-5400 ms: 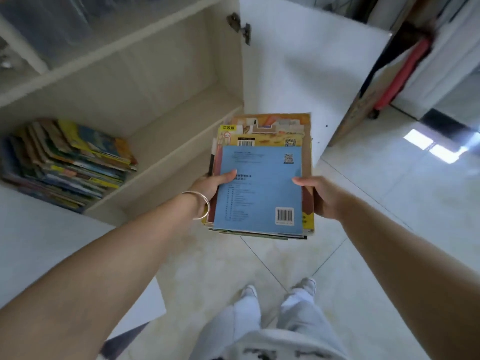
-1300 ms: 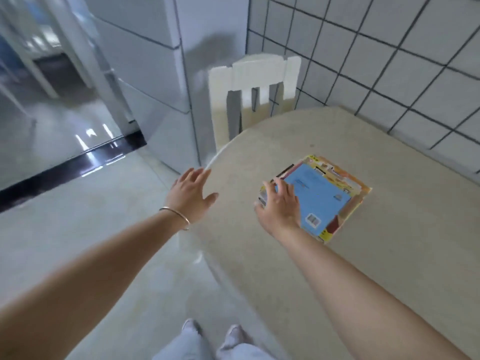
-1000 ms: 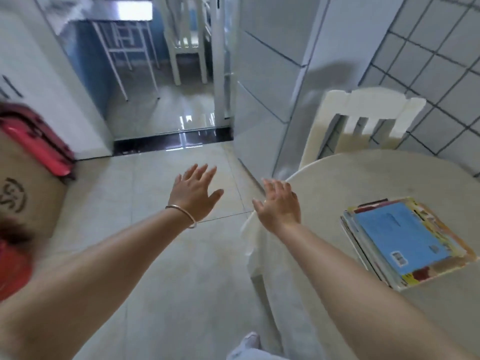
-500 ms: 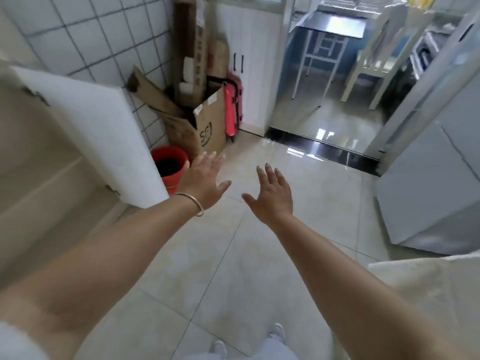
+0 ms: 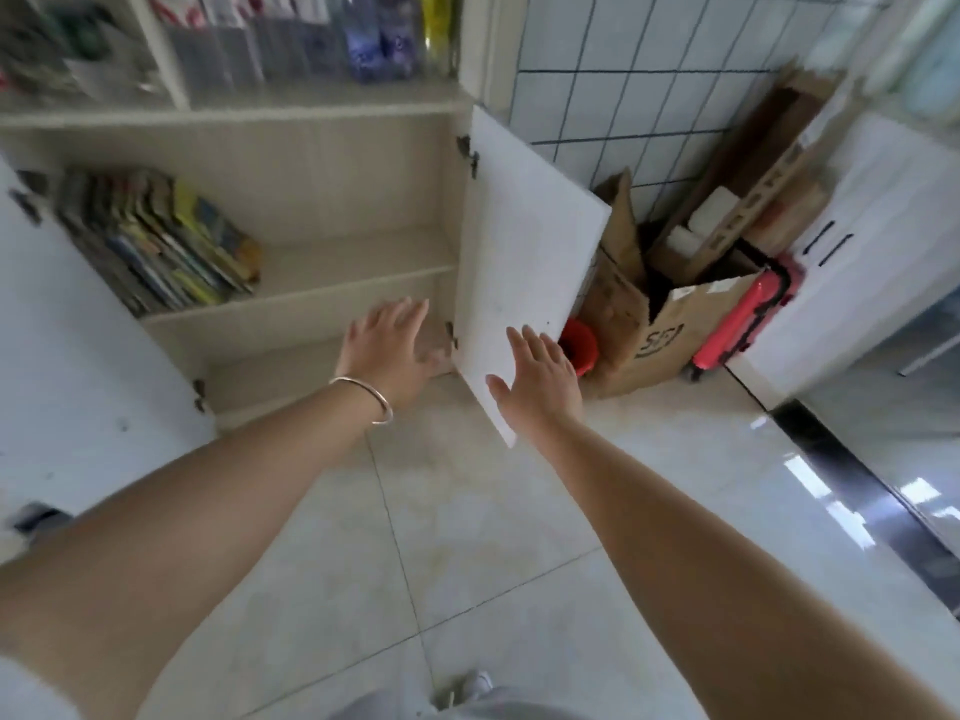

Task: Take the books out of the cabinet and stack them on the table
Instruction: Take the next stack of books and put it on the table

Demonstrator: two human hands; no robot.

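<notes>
Both hands were empty, fingers spread: the left hand and right hand reached toward the cabinet. The books leaned on the shelf, far left. The open door could bump the right arm, and a big grab could spill books.

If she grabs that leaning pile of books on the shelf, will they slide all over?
Probably some. The books look thin with glossy covers, and they lean rather than stand straight, so a few may slip or fan out. Thin ones likely bend. Both the left hand and right hand are empty, so two hands could steady them.
</notes>
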